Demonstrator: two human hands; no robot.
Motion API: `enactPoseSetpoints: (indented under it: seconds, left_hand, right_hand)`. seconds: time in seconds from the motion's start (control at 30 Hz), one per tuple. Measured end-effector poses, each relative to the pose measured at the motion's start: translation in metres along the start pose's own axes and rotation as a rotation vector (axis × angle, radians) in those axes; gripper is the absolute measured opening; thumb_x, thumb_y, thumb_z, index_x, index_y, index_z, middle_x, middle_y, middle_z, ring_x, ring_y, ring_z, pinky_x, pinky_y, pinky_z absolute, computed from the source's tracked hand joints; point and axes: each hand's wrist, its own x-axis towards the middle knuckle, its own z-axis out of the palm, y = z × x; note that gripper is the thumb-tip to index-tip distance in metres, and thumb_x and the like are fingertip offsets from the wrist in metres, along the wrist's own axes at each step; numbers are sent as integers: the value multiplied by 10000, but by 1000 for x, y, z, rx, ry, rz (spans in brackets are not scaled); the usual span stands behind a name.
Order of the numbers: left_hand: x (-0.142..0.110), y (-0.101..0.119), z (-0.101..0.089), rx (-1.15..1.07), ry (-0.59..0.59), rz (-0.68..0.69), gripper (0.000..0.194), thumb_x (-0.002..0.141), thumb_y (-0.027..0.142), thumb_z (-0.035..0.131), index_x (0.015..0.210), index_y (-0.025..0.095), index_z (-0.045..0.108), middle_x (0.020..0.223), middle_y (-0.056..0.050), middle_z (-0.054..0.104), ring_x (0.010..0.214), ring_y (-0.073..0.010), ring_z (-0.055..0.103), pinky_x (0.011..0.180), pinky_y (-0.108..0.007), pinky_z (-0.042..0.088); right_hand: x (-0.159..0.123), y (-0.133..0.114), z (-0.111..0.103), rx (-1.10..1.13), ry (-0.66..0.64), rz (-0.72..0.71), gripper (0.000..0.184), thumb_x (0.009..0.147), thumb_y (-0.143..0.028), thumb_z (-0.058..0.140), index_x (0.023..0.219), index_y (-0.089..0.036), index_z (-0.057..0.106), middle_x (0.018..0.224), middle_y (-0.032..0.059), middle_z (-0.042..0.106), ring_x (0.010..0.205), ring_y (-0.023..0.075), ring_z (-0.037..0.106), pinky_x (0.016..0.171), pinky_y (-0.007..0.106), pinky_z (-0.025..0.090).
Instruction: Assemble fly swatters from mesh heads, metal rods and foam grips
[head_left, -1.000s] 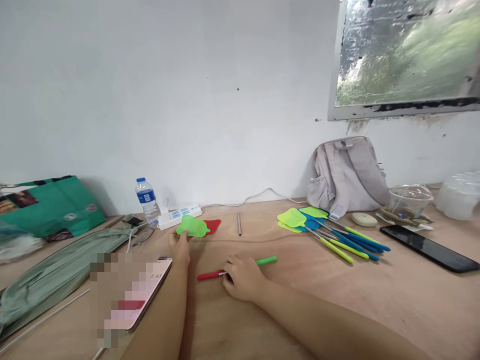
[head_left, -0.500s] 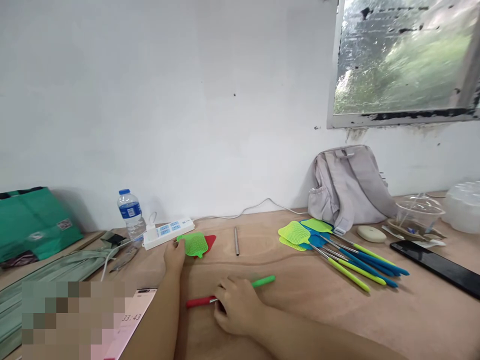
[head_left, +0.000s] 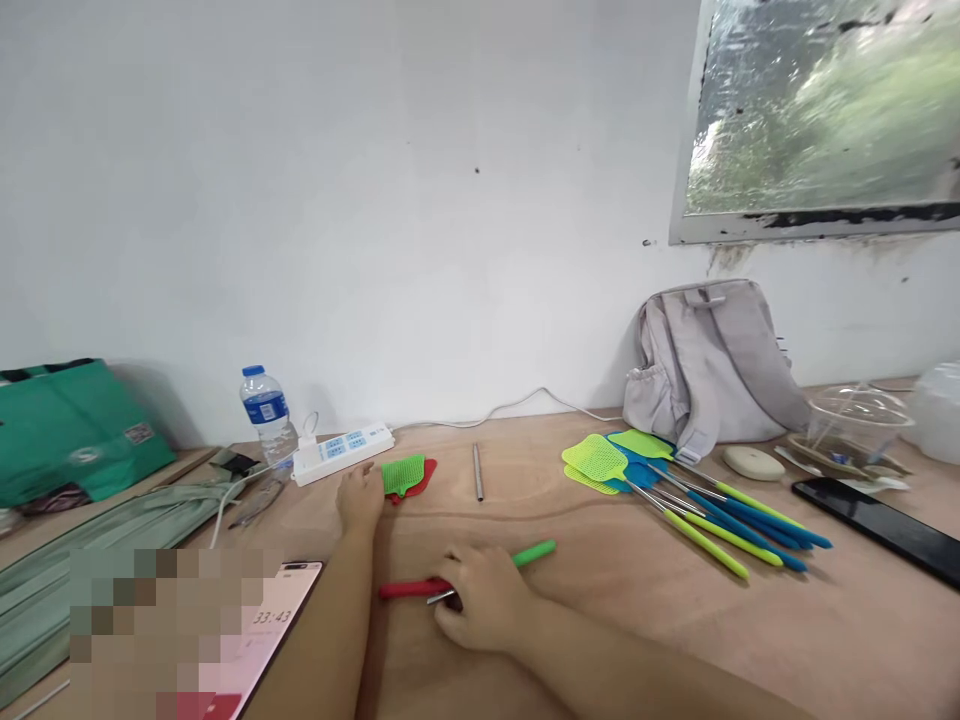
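Note:
My left hand (head_left: 361,496) is closed at the left edge of a green fly swatter head (head_left: 405,475), which is tilted. Partly under it lies a red fly swatter head (head_left: 426,475). Closer to me, my right hand (head_left: 484,595) curls over a green handle (head_left: 535,553), whose metal end pokes out left of the fingers. A red handle (head_left: 409,590) reaches under or against the same hand; whether it is gripped too I cannot tell. Beyond the hands, a loose metal rod (head_left: 478,472) lies on the wooden table (head_left: 570,640).
To the right lie several yellow and blue fly swatters (head_left: 705,510), near a grey backpack (head_left: 712,365) and a black phone (head_left: 877,525). A power strip (head_left: 343,455), water bottle (head_left: 268,412), lit phone (head_left: 262,640) and green bag (head_left: 79,430) stand or lie leftward.
The green swatter head has tipped from lying flatter to a steeper tilt. At my right hand, the green handle's metal end has turned slightly away from the red handle. The view shifted a little.

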Motion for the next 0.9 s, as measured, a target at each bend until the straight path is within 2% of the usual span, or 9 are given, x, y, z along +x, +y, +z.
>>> enactPoseSetpoints:
  seconds: [0.07, 0.2, 0.33, 0.4, 0.47, 0.6, 0.73, 0.9]
  left_hand:
    - [-11, 7, -6, 22, 35, 54, 377, 803, 313, 304, 976, 140, 591, 1045, -129, 581, 1019, -257, 497, 870, -354, 356]
    - [-41, 22, -22, 78, 87, 151, 378, 825, 295, 261, 903, 166, 608, 998, -115, 584, 973, -272, 498, 843, -380, 347]
    - [-74, 31, -42, 107, 134, 318, 350, 834, 262, 258, 836, 177, 597, 909, -84, 607, 866, -247, 517, 775, -363, 356]
    - [-90, 33, -51, 91, 111, 418, 313, 829, 251, 278, 799, 183, 581, 871, -66, 611, 840, -233, 513, 766, -355, 348]
    - [-104, 35, -60, 81, 12, 535, 256, 805, 224, 311, 769, 191, 562, 832, -50, 608, 825, -220, 507, 761, -345, 344]
    - [-125, 42, -69, 79, -321, 694, 167, 698, 150, 386, 752, 199, 536, 835, -35, 583, 825, -204, 494, 758, -327, 350]
    - [-130, 45, -65, 68, -545, 689, 179, 613, 113, 413, 728, 196, 523, 817, -27, 567, 808, -190, 490, 732, -304, 351]
    - [-126, 39, -62, 48, -647, 635, 143, 595, 107, 411, 679, 188, 492, 774, -20, 551, 776, -178, 483, 689, -281, 342]
  right_hand:
    - [-1, 1, -1, 21, 6, 5, 287, 702, -330, 481, 959, -257, 588, 921, -2, 604, 753, 179, 573, 571, 267, 390]
    - [-5, 3, -4, 63, 36, 17, 310, 699, -317, 492, 992, -266, 578, 967, -11, 601, 806, 172, 572, 628, 264, 396]
    - [-7, 5, -9, 96, 50, 26, 307, 707, -308, 497, 999, -266, 579, 982, -15, 605, 835, 160, 568, 655, 254, 386]
    - [-8, 7, -11, 104, 32, 24, 261, 709, -296, 497, 945, -256, 601, 944, -14, 620, 824, 157, 568, 651, 246, 376]
    - [-8, 8, -12, 101, 16, 29, 215, 711, -283, 495, 883, -241, 619, 894, -7, 634, 806, 157, 568, 642, 242, 367]
    - [-6, 10, -9, 84, 15, 86, 181, 710, -287, 500, 814, -206, 624, 865, 21, 638, 789, 165, 567, 636, 243, 361]
    - [-7, 11, -9, 138, 17, 102, 200, 701, -276, 507, 857, -223, 620, 907, 12, 636, 811, 162, 571, 653, 239, 369]
    - [-9, 14, -22, 298, 60, 125, 207, 667, -316, 553, 853, -249, 617, 886, -21, 647, 815, 140, 575, 672, 213, 369]
